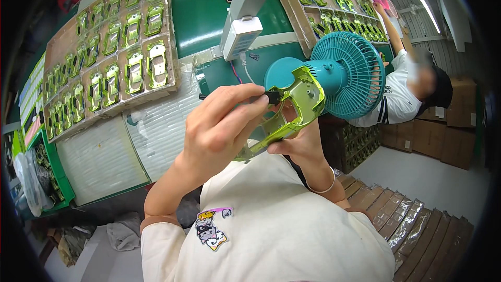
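A lime-green plastic toy car body shell (pixel 304 94) is held tilted in front of my chest, its hollow inner side partly showing. My right hand (pixel 301 145) grips it from below and behind, with the thumb on its near edge. My left hand (pixel 216 125) pinches a small black piece (pixel 273 97) between thumb and fingers against the shell's inner edge. A thin dark end sticks out behind the left hand's knuckles; whether it belongs to the same piece I cannot tell.
A teal fan (pixel 350 75) stands just beyond the shell. A partitioned tray (pixel 175 68) of green shells lies at the left, a green crate (pixel 65 190) beside it. A grey post with a white box (pixel 245 34) rises ahead. A person (pixel 391 94) works at the right, near stacked cartons (pixel 451 143).
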The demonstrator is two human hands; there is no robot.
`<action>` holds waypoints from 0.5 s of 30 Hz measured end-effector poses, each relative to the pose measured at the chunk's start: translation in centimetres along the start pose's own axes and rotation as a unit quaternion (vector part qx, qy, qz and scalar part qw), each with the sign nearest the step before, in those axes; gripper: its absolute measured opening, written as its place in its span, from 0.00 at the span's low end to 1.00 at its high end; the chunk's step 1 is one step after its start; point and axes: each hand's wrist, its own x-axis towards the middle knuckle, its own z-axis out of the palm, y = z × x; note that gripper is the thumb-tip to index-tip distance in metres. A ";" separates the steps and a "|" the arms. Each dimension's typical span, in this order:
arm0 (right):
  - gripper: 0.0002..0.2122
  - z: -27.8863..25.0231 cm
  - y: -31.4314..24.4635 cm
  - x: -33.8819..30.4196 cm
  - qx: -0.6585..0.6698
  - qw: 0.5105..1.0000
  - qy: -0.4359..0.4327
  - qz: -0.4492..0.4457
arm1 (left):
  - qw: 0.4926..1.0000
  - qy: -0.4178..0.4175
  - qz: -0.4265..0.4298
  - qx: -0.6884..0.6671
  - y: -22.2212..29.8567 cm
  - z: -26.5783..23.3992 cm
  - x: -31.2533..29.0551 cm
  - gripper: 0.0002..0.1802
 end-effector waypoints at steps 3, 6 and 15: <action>0.32 0.2 0.3 -0.1 -0.031 0.999 0.006 -0.030 | 1.000 -0.017 -0.022 -0.001 0.2 -0.2 -0.1 0.11; 0.32 0.5 0.3 -0.5 -0.055 0.998 0.026 -0.019 | 0.994 -0.008 -0.104 -0.031 0.7 -0.2 0.1 0.09; 0.37 0.2 1.2 -1.1 -0.085 0.994 0.069 -0.014 | 0.968 0.047 -0.171 -0.179 0.7 0.9 -1.3 0.07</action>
